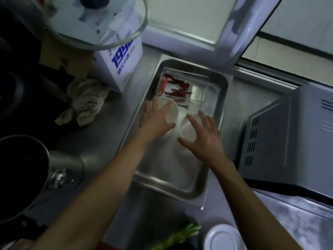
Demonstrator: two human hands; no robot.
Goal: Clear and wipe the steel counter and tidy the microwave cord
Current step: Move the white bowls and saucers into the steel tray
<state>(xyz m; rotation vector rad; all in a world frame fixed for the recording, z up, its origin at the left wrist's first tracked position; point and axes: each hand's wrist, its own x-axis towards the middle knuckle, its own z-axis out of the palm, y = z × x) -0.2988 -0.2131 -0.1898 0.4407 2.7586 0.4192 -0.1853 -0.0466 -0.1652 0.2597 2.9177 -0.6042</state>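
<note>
you are looking down at a steel counter (111, 141) with a deep steel tray (171, 170) sitting on it, just left of the microwave (292, 138), whose vented back is facing you. your left hand (156, 120) is reaching into the tray and lying over a small white bowl (172, 112), fingers spread and only slightly bent across its rim and near side; whether it is actually gripping is hard to tell, and it reads as a relaxed, open hand resting on the bowl. your right hand (203, 138) is doing the same over a second white bowl (187, 130) just beside the first, fingers splayed and fairly straight, covering its right side, not clearly clasping it. behind both bowls, at the far end of the tray, a clear box (200, 87) is holding red dried chillies (178, 87). a crumpled grey rag (84, 101) is lying on the counter left of the tray, in front of a white carton (122, 69) with blue print. a glass lid (90, 22) is showing at top left, a dark pot (21, 170) at lower left. at the bottom edge some green stalks (180, 235) and a white plate (223, 239) are lying near each other. the microwave cord is not visible to you from here.
</note>
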